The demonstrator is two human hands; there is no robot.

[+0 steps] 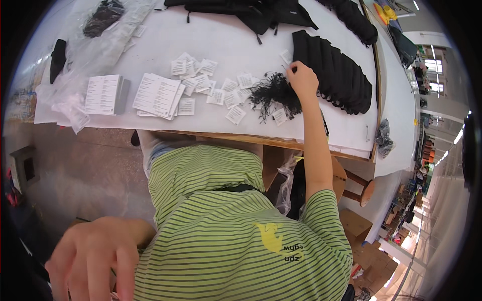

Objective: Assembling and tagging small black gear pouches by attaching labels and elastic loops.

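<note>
My right hand (303, 80) reaches over the white table (201, 123), fingertips pinched together at the far edge of a tangled pile of black cords (273, 96). Whatever sits between those fingertips is too small to make out. Just right of the hand lies a row of overlapping folded black fabric pieces (331, 70). Loose small white labels (231, 98) are scattered left of the cords. My left hand (95, 258) is raised close at the lower left, away from the table, its fingers hanging apart with nothing visible in them.
Two stacks of printed white cards, one fanned (156, 95) and one squared (103, 95), stand near the front edge. A clear plastic bag (118, 40) covers the far left. Black garments (246, 12) lie at the back. A wooden stool (366, 193) stands below right.
</note>
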